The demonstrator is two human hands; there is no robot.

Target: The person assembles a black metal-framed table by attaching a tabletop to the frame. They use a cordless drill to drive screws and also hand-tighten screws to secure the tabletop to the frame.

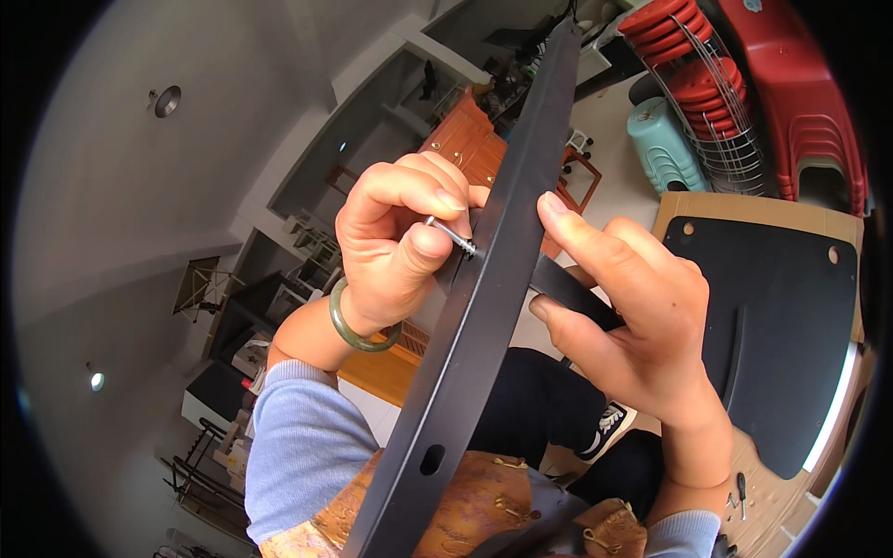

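Note:
A long black metal bar (465, 344) slants upright across the middle of the view, with an oval slot near its lower end. My left hand (402, 232), a green bangle on its wrist, pinches a silver screw (450, 234) between thumb and fingers. The threaded tip meets the bar's left edge; how deep it sits I cannot tell. On the other side, my right hand (633, 307) is closed round a flat black strip (579, 296) that runs to the bar, its index fingertip resting against the bar's side.
At the right, a black panel (772, 325) with holes lies on cardboard (758, 216), a screwdriver (741, 493) near its lower edge. Red stools (819, 102), a teal stool (665, 144) and a wire rack (730, 153) stand beyond. Wooden cabinets (465, 139) are farther off.

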